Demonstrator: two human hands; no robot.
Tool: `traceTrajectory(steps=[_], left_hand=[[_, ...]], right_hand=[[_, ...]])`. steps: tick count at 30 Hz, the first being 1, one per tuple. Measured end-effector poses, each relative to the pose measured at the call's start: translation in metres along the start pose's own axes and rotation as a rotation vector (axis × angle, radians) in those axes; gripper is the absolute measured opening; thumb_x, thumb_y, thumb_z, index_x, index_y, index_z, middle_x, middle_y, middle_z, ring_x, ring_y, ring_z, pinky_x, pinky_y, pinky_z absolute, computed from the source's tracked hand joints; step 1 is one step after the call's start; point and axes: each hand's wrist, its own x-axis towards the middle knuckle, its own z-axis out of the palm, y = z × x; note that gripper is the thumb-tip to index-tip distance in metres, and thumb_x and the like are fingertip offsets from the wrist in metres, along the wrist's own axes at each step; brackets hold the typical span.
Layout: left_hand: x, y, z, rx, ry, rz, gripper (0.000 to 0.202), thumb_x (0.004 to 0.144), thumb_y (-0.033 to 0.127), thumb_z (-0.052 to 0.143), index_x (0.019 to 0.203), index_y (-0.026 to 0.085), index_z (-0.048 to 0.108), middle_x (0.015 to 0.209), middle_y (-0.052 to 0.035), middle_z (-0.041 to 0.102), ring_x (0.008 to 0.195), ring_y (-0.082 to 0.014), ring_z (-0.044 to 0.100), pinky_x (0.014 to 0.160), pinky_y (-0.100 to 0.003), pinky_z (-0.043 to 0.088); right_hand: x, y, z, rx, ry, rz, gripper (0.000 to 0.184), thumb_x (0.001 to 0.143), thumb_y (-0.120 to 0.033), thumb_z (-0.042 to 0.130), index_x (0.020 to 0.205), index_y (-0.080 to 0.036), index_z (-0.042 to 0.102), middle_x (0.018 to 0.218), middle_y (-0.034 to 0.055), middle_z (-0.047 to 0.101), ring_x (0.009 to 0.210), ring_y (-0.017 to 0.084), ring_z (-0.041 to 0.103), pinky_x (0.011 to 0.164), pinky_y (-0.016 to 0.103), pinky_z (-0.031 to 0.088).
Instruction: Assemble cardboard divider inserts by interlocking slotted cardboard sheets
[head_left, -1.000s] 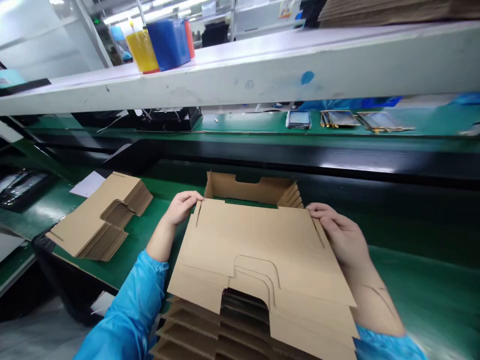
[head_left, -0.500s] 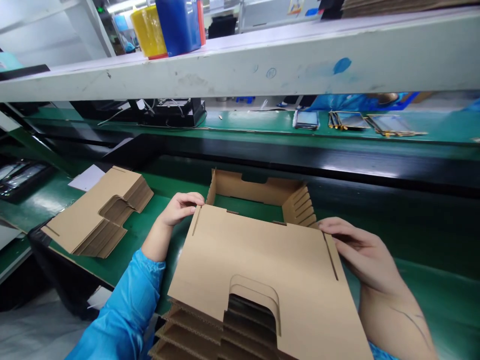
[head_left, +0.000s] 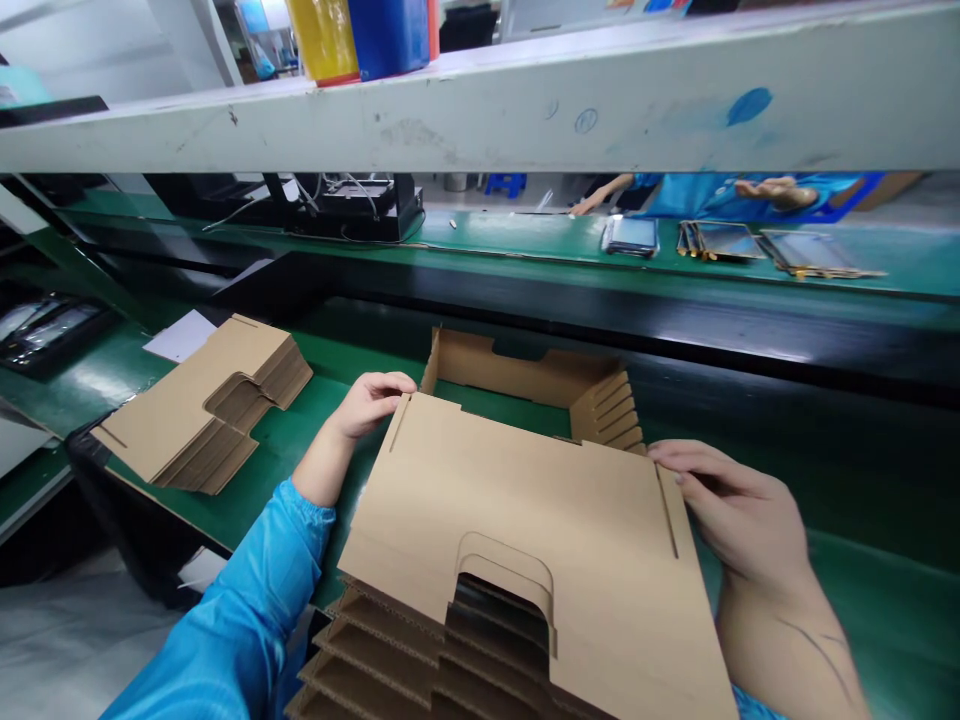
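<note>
A flat brown cardboard sheet (head_left: 510, 480) with a slot near each side and a cut-out at its near edge lies in front of me. My left hand (head_left: 369, 404) pinches its far left corner between thumb and fingers. At the far right corner, my right hand (head_left: 739, 500) grips the same sheet. Under it, several spaced cardboard layers (head_left: 375, 650) show at the near left. Just beyond stands an upright cardboard frame (head_left: 517, 372) with slots cut in its right wall. How the sheet meets the slots is partly hidden.
To the left, a stack of cut cardboard sheets (head_left: 202, 400) rests on the green table (head_left: 300, 440), beside a white paper (head_left: 180, 335). A white shelf beam (head_left: 480, 120) crosses above. Beyond it are flat panels (head_left: 720, 240) and a co-worker's hands (head_left: 772, 190).
Both hands keep hold of the sheet, whose far edge sits slightly higher in view. The camera view has shifted a little, and a co-worker's arms now show beyond the shelf.
</note>
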Motion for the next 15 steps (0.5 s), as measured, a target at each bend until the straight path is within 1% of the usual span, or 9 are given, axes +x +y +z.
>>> traceTrajectory(steps=[3,6,8,11,13,15], left_hand=[[0.0,0.001,0.0,0.04,0.017,-0.014,0.044,0.07,0.056,0.108,0.086,0.02,0.089,0.095,-0.0096,0.081,0.086,-0.021,0.075,0.082,-0.034,0.06],[-0.001,0.003,0.002,0.106,0.069,-0.039,0.041,0.074,0.055,0.106,0.085,0.02,0.088,0.096,-0.0086,0.082,0.084,-0.0206,0.074,0.079,-0.034,0.06],[-0.001,0.004,0.004,0.149,0.102,-0.037,0.04,0.075,0.057,0.105,0.083,0.021,0.088,0.094,-0.0085,0.081,0.082,-0.0207,0.073,0.076,-0.034,0.059],[0.002,0.004,0.01,0.193,0.143,0.032,0.044,0.074,0.062,0.103,0.078,0.021,0.087,0.092,-0.0085,0.08,0.08,-0.0197,0.071,0.074,-0.033,0.058],[0.004,0.004,0.013,0.206,0.176,0.076,0.047,0.072,0.066,0.103,0.08,0.021,0.088,0.095,-0.0084,0.079,0.08,-0.0192,0.07,0.072,-0.032,0.058],[0.005,0.003,0.016,0.234,0.208,0.076,0.048,0.072,0.067,0.102,0.081,0.021,0.088,0.093,-0.0078,0.078,0.077,-0.019,0.068,0.069,-0.032,0.057]], right_hand=[[0.0,-0.005,0.003,-0.013,0.033,0.029,0.04,0.082,-0.064,0.094,0.072,-0.027,0.085,0.093,0.0141,0.077,0.087,0.028,0.077,0.08,0.04,0.067],[0.0,-0.014,0.008,-0.017,0.066,0.082,0.047,0.076,-0.07,0.096,0.072,-0.025,0.084,0.096,0.0138,0.076,0.089,0.029,0.075,0.08,0.04,0.067],[0.001,-0.02,0.011,0.027,0.057,0.089,0.045,0.074,-0.069,0.098,0.075,-0.026,0.085,0.1,0.0136,0.076,0.092,0.029,0.074,0.079,0.039,0.066],[0.004,-0.026,0.017,0.089,0.066,0.037,0.042,0.074,-0.063,0.099,0.071,-0.025,0.082,0.095,0.0137,0.074,0.09,0.029,0.073,0.078,0.039,0.064],[0.005,-0.026,0.02,0.098,0.098,0.037,0.04,0.075,-0.059,0.099,0.069,-0.024,0.08,0.092,0.0135,0.074,0.088,0.028,0.072,0.076,0.039,0.063],[0.004,-0.021,0.022,0.107,0.128,0.073,0.038,0.073,-0.057,0.099,0.071,-0.024,0.081,0.095,0.0134,0.075,0.09,0.029,0.073,0.078,0.039,0.063]])
